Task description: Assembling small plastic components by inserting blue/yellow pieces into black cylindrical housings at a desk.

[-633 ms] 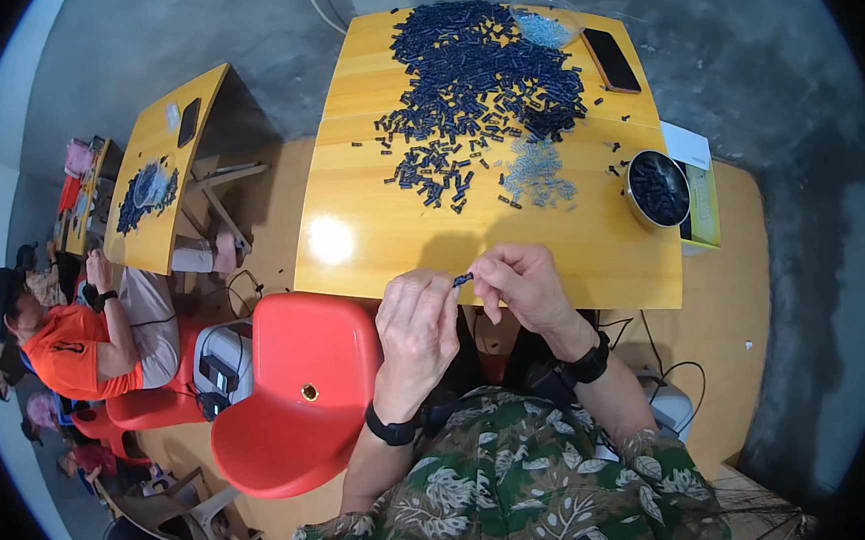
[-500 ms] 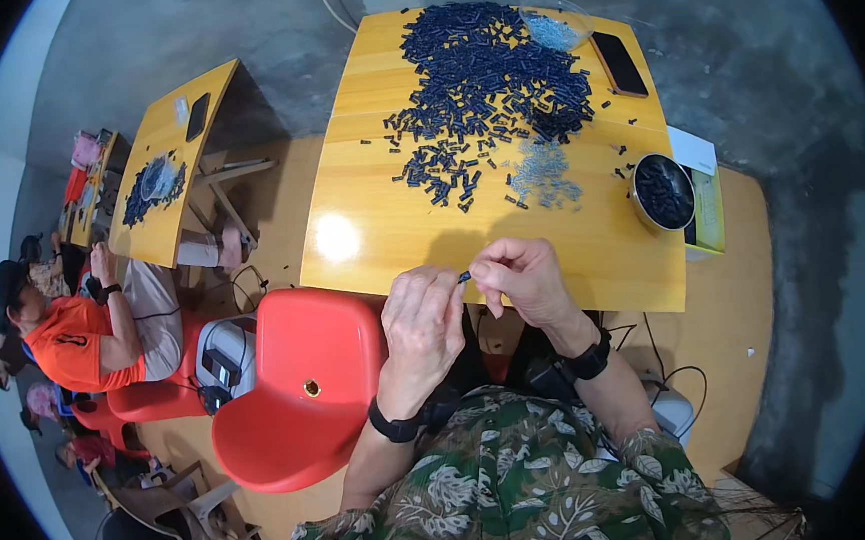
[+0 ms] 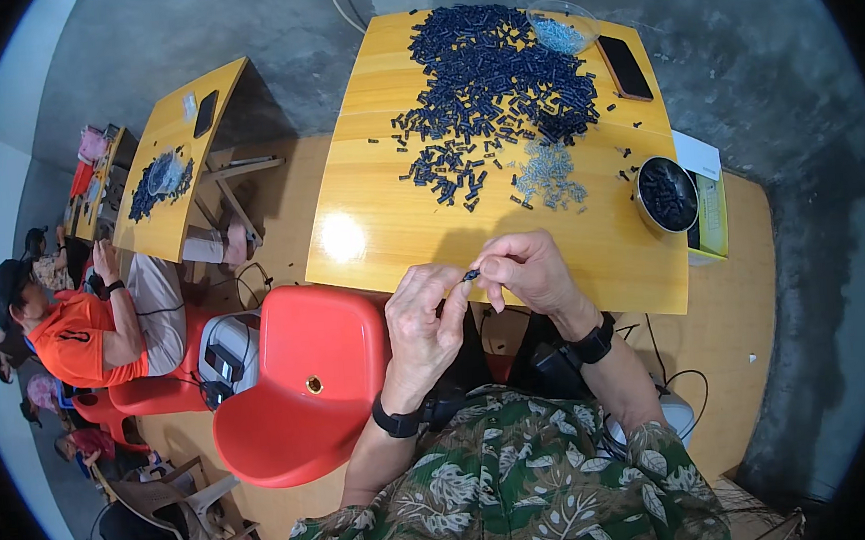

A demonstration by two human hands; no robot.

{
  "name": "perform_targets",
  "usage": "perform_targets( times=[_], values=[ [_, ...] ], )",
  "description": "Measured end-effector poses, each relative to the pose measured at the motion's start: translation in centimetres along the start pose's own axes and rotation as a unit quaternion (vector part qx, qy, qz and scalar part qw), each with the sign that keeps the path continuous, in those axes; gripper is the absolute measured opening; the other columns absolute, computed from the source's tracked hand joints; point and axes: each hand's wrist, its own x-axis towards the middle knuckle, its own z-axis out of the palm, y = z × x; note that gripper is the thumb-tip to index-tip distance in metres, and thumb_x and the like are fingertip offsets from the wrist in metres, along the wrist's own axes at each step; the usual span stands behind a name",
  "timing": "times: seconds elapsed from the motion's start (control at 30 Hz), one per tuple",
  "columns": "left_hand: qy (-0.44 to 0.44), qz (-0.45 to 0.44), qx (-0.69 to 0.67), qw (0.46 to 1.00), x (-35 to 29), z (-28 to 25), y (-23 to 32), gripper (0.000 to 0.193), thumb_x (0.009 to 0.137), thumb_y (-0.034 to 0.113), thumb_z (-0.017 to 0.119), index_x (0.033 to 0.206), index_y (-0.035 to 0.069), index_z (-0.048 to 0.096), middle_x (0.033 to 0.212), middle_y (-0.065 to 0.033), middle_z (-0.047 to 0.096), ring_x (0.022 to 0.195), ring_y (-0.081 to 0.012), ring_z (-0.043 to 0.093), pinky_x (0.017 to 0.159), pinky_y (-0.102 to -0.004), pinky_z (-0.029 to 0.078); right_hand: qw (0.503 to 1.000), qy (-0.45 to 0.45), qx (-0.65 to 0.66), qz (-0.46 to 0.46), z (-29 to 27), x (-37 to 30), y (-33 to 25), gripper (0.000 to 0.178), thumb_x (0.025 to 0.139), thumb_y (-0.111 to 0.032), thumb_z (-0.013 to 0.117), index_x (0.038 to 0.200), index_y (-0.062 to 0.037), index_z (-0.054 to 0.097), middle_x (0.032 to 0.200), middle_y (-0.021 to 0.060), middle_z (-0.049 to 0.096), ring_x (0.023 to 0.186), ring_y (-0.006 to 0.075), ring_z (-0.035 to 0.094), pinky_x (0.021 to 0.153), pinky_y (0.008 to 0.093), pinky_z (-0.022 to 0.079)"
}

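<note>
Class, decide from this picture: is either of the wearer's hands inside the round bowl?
No, the left hand and right hand meet at a small dark piece, apart from the round bowl.

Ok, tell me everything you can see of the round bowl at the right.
The bowl is round and open, mouth up, with a thin rim and smooth, pale outer wall that looks metallic. It stands by the right edge of the yellow table and holds many small dark pieces. Neither the left hand nor the right hand touches it.
</note>
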Motion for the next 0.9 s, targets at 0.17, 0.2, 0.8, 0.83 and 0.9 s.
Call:
perform_targets(
  times=[0.17, 0.2, 0.8, 0.83, 0.9],
  values=[
    [0.0, 0.0, 0.008, 1.0, 0.0, -0.1, 0.1, 0.009, 0.08, 0.001, 0.071, 0.088, 0.0, 0.067, 0.084, -0.0129, 0.067, 0.079, -0.0281, 0.065, 0.071, -0.035, 0.051, 0.999, -0.018, 0.041, 0.006, -0.1, 0.5, -0.1, 0.024, 0.094, -0.015, 0.063, 0.092, 0.0073, 0.069, 0.074, 0.0091, 0.066, 0.052, 0.0126, 0.06, 0.048, 0.0233, 0.049],
    [0.0, 0.0, 0.012, 1.0, 0.1, -0.2, 0.3, 0.009, 0.08, 0.001, 0.071, 0.088, 0.0, 0.067, 0.084, -0.0129, 0.067, 0.079, -0.0282, 0.065, 0.071, -0.0352, 0.051, 0.997, -0.017, 0.074, 0.006, -0.1, 0.5, -0.1, 0.025, 0.095, -0.016, 0.063, 0.091, 0.0079, 0.069, 0.074, 0.0102, 0.066, 0.052, 0.0132, 0.06, 0.047, 0.0238, 0.049],
    [0.026, 0.049, 0.076, 0.996, -0.3, 0.5, -0.1, 0.014, 0.078, -0.004, 0.07, 0.09, 0.0, 0.064, 0.085, -0.0131, 0.065, 0.079, -0.03, 0.064, 0.071, -0.0372, 0.051, 0.993, 0.046, 0.09, 0.056, 1.1, 0.3, -0.3, 0.013, 0.089, -0.008, 0.07, 0.082, 0.003, 0.068, 0.062, 0.0045, 0.063, 0.044, 0.0078, 0.056, 0.04, 0.0182, 0.043],
    [0.028, 0.054, 0.085, 0.995, -0.4, 0.6, -0.1, 0.015, 0.077, -0.005, 0.07, 0.09, 0.0, 0.063, 0.085, -0.0133, 0.065, 0.08, -0.0303, 0.064, 0.071, -0.0375, 0.052, 0.993, 0.047, 0.09, 0.056, 1.1, 0.2, -0.2, 0.013, 0.089, -0.008, 0.07, 0.082, 0.003, 0.068, 0.062, 0.0045, 0.063, 0.044, 0.0078, 0.056, 0.04, 0.0182, 0.043],
    [0.036, 0.062, 0.093, 0.993, -0.6, 0.7, -0.4, 0.016, 0.077, -0.006, 0.07, 0.09, 0.0, 0.063, 0.085, -0.0134, 0.065, 0.081, -0.0306, 0.064, 0.072, -0.0377, 0.052, 0.993, 0.062, 0.083, 0.063, 1.3, 0.2, -0.1, 0.013, 0.089, -0.008, 0.07, 0.081, 0.0028, 0.067, 0.064, 0.0053, 0.064, 0.044, 0.0069, 0.055, 0.039, 0.0174, 0.042]
  ],
)
